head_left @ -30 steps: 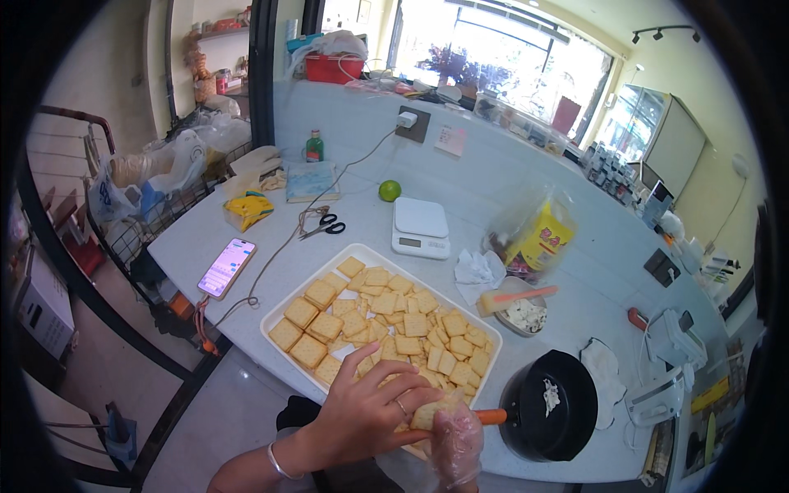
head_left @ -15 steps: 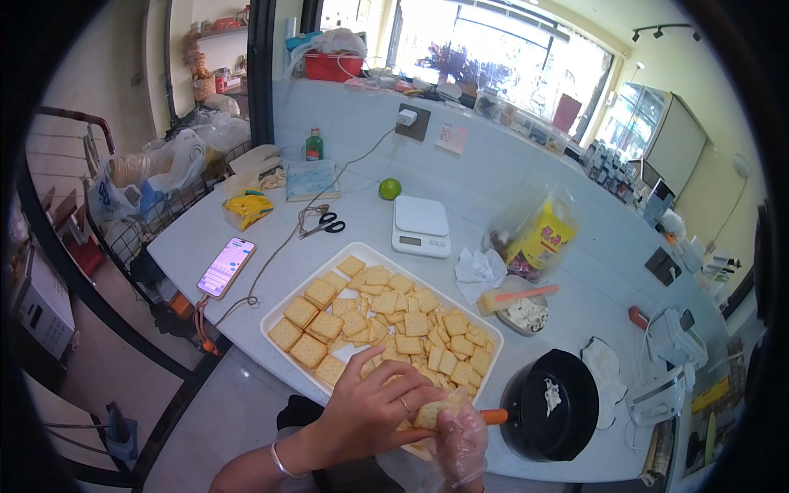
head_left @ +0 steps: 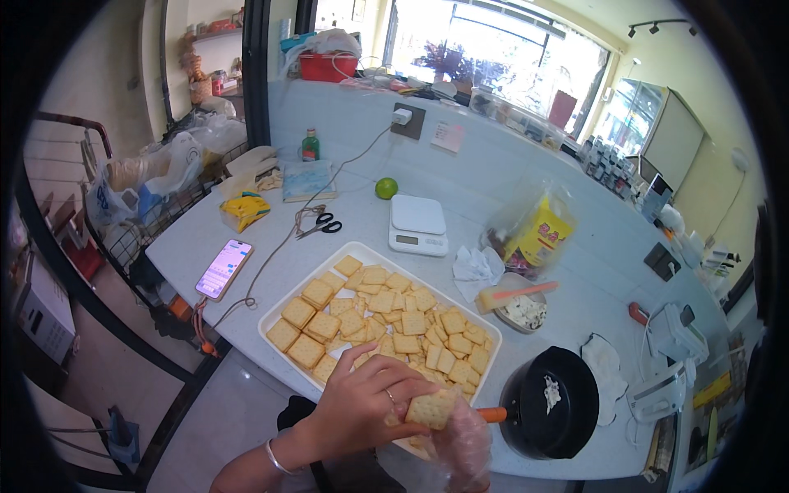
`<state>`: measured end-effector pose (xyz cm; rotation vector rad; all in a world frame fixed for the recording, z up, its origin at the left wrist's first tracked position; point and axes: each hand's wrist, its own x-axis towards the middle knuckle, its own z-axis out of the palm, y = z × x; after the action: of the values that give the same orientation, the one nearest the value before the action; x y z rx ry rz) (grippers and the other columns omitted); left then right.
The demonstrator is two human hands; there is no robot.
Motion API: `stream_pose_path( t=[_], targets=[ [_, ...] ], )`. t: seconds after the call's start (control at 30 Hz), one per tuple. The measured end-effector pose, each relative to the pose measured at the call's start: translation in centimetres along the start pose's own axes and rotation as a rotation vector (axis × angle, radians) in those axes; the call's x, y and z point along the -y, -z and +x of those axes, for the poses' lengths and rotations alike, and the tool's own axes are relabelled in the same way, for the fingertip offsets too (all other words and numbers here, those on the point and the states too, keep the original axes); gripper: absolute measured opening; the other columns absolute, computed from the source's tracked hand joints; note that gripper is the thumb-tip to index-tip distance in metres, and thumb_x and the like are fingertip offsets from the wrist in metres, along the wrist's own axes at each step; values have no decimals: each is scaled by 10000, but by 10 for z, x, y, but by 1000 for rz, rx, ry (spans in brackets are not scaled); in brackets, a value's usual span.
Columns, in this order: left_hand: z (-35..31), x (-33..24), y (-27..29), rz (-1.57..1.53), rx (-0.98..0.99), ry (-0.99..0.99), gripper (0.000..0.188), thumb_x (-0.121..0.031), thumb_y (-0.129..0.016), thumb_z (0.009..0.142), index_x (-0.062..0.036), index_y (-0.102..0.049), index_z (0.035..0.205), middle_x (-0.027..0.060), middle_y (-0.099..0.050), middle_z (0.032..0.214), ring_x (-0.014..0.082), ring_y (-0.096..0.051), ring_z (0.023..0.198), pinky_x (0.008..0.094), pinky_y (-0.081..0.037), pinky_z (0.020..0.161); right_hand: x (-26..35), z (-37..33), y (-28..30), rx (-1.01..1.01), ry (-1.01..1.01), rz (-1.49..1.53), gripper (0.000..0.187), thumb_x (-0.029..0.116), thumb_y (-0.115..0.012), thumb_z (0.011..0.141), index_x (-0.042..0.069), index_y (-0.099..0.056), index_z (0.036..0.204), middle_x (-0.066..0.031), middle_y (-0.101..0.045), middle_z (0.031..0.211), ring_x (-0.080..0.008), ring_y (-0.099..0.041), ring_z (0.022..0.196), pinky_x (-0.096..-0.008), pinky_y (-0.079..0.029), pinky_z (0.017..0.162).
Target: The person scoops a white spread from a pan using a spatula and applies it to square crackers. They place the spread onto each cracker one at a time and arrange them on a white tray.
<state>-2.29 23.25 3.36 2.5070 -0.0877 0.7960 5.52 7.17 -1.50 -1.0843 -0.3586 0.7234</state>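
Note:
A square, dotted cracker (head_left: pixel 431 410) is tilted up between my two hands at the near edge of a tray. My left hand (head_left: pixel 362 403), bare, with a ring and a silver bangle, pinches it between thumb and fingers. Against its right side is my right hand (head_left: pixel 464 444) in a clear plastic glove; its fingers close on the cracker and are partly hidden behind it. The white tray (head_left: pixel 265 322) holds stacked crackers on its left and many loose ones in the middle and right. Just right of my hands is a black pan (head_left: pixel 526 411) with an orange handle and a white lump inside.
Behind the pan, a bowl (head_left: pixel 526 314) of white filling has a pink-handled spatula (head_left: pixel 516 292) across it. Further back are a white scale (head_left: pixel 418 224), a lime (head_left: pixel 386 188), scissors (head_left: pixel 320 225) and a yellow bag (head_left: pixel 544 234). A phone (head_left: pixel 224 269) and cable lie left.
The cracker has turned so that its flat face shows more. My right hand has shifted slightly down and to the right, and its fingers have moved behind the cracker.

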Motion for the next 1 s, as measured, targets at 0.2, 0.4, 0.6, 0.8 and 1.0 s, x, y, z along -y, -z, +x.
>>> stream_pose_path(
  t=[0.2,0.4,0.6,0.8,1.0],
  targets=[
    [1,2,2,-78,18,-37,420,-386,-735,674,-194,-639,1036,-22,-612,962,150,-566,947,422,-326,965,10,-7,3,93,-191,389,476,248,-495,901,-19,-384,1280,-141,-491,1221,-281,-496,1122,-417,-394,968],
    [-1,-2,2,-36,-19,-64,399,-384,-735,675,-201,-638,1016,-29,-603,982,148,-567,949,399,-357,934,-1,-3,8,180,-181,518,451,232,-489,908,-22,-395,1269,-139,-499,1212,-277,-503,1114,-427,-404,962],
    [2,-8,3,26,-77,-99,359,-374,-767,639,-203,-667,938,-48,-626,950,145,-588,911,359,-415,848,13,-13,11,196,155,-329,429,196,-481,909,-46,-402,1255,-161,-498,1212,-282,-506,1114,-430,-421,947],
    [1,-5,5,29,-109,-51,387,-388,-735,673,-181,-650,989,-36,-615,949,147,-570,928,359,-398,889,8,-1,10,229,-228,520,450,169,-484,897,-60,-376,1270,-201,-480,1234,-320,-485,1144,-442,-402,970],
    [2,0,1,25,-83,-79,405,-384,-733,665,-164,-644,993,-22,-614,943,158,-571,913,359,-402,865,13,-1,-4,195,-149,440,452,198,-489,896,-52,-384,1257,-203,-518,1170,-317,-528,1079,-423,-432,928]
  ],
)
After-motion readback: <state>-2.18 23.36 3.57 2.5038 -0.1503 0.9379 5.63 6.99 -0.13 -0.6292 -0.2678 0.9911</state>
